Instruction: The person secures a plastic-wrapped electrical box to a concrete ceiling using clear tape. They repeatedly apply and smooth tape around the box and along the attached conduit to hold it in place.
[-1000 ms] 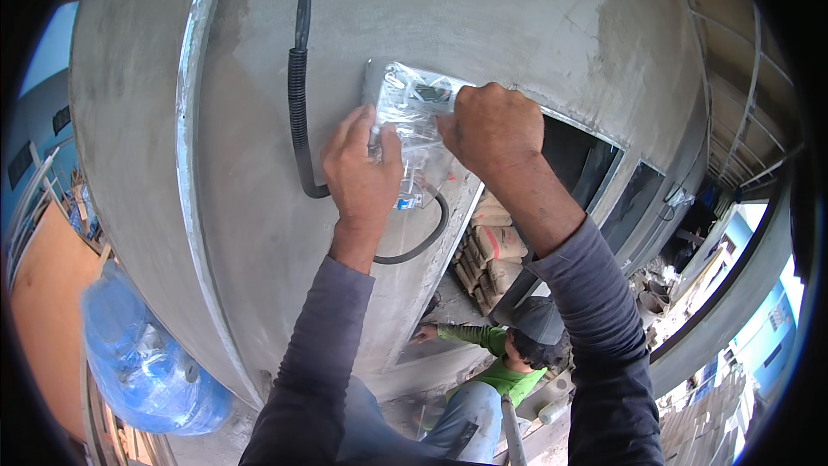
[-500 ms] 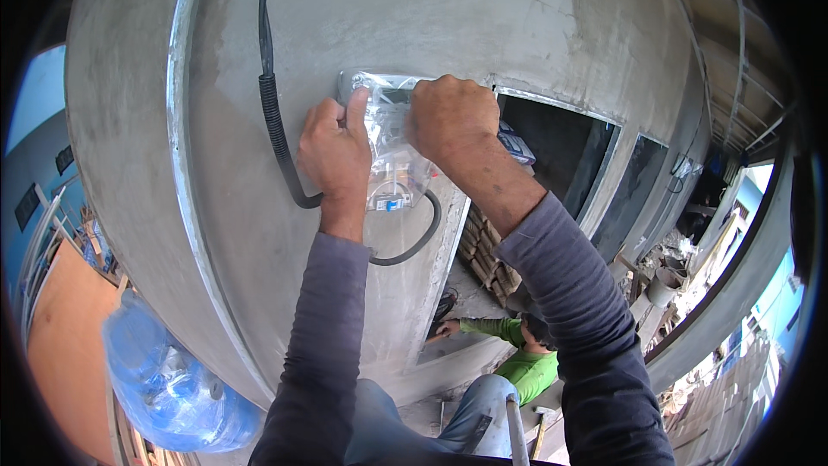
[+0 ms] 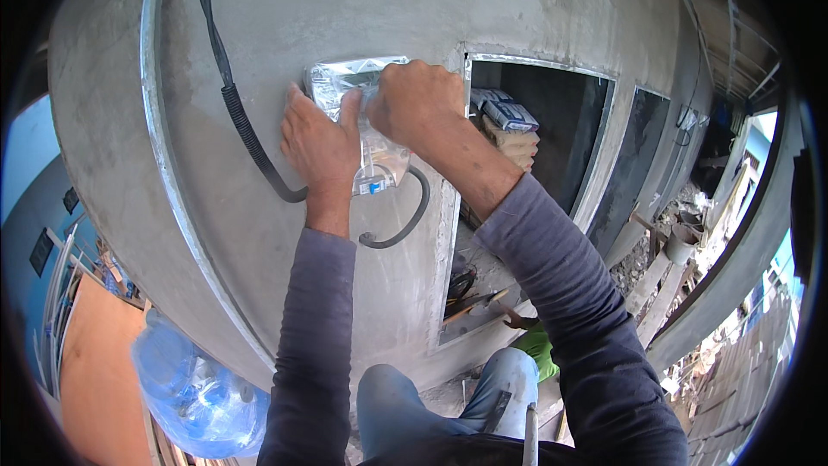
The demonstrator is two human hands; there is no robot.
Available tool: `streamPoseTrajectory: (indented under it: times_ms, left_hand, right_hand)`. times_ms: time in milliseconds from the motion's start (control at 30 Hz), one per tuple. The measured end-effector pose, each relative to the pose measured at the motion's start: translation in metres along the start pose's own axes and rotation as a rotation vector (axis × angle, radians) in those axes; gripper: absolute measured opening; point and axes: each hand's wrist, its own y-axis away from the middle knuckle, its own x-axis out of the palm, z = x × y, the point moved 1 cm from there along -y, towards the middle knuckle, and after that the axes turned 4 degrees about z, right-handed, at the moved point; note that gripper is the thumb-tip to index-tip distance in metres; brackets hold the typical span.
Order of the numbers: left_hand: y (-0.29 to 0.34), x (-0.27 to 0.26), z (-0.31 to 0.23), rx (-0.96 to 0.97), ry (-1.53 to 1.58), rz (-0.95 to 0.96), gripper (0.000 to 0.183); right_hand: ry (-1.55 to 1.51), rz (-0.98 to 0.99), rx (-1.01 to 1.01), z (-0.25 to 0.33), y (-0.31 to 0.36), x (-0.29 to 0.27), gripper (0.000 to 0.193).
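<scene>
In the head view, a box (image 3: 343, 76) wrapped in clear plastic is set against a grey wall (image 3: 379, 13), just left of a window opening (image 3: 569, 108). The left hand (image 3: 317, 140) grasps the box by its left edge, fingers along the side and thumb over the front. The right hand (image 3: 421, 103) is clenched into a fist at the right part of the box, its back to the camera; whether something is inside the fist cannot be told. On the near part of the box, below the hands, sits a switch (image 3: 374, 185) with a blue lever. A dark cable (image 3: 423, 203) loops out to the right of it and bends back to the wall. On the left, a ribbed conduit (image 3: 244, 125) runs down the wall toward the left wrist.

Farther left a metal strip (image 3: 155, 121) follows the wall. At the near left lie a blue plastic bundle (image 3: 198, 397) and an orange-brown board (image 3: 99, 371). Through the opening, stacked bags (image 3: 511, 121) show. Near the right forearm, a co-worker's green sleeve (image 3: 538, 350) is partly hidden. Farther right stands a bucket (image 3: 681, 244).
</scene>
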Motion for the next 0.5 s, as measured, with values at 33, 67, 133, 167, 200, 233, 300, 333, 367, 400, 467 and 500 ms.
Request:
streamPoseTrajectory:
  times_ms: [33, 67, 133, 167, 200, 233, 300, 333, 367, 400, 467, 500]
  left_hand:
    - [-0.001, 0.000, -0.002, -0.011, -0.014, 0.004, 0.104]
    - [-0.001, -0.001, -0.004, -0.065, -0.030, 0.073, 0.105]
    - [-0.001, -0.005, -0.006, -0.041, -0.120, 0.098, 0.108]
    - [0.000, -0.006, -0.006, -0.038, -0.173, 0.140, 0.110]
    - [-0.001, -0.005, -0.006, -0.044, -0.158, 0.127, 0.108]
    - [-0.002, -0.003, -0.004, -0.047, -0.160, 0.126, 0.105]
    - [-0.003, 0.007, 0.002, -0.074, -0.161, 0.197, 0.106]
    - [-0.004, 0.012, 0.006, -0.070, -0.144, 0.173, 0.105]
    - [-0.005, 0.018, 0.011, -0.043, -0.124, 0.124, 0.105]
    - [-0.007, 0.024, 0.016, -0.060, -0.138, 0.130, 0.108]
    - [-0.011, 0.034, 0.027, -0.098, -0.170, 0.134, 0.114]
    - [-0.015, 0.038, 0.032, -0.122, -0.212, 0.154, 0.116]
  right_hand:
    - [-0.041, -0.021, -0.012, -0.002, 0.003, 0.003, 0.028]
    - [-0.069, -0.007, -0.012, -0.007, 0.007, 0.006, 0.031]
    - [-0.136, -0.026, -0.037, -0.017, 0.014, 0.012, 0.036]
    - [-0.161, -0.100, -0.088, -0.020, 0.015, 0.015, 0.039]
    - [-0.185, -0.171, -0.131, -0.023, 0.015, 0.019, 0.041]
    - [-0.191, -0.176, -0.115, -0.027, 0.018, 0.024, 0.044]
    - [-0.227, -0.145, -0.167, -0.036, 0.016, 0.027, 0.049]
    - [-0.223, -0.200, -0.248, -0.040, 0.020, 0.028, 0.045]
    - [-0.205, -0.195, -0.279, -0.044, 0.023, 0.028, 0.040]
    - [-0.255, -0.129, -0.284, -0.049, 0.021, 0.028, 0.038]
    - [-0.290, -0.158, -0.315, -0.046, 0.027, 0.031, 0.036]
    - [-0.267, -0.283, -0.359, -0.045, 0.034, 0.033, 0.033]
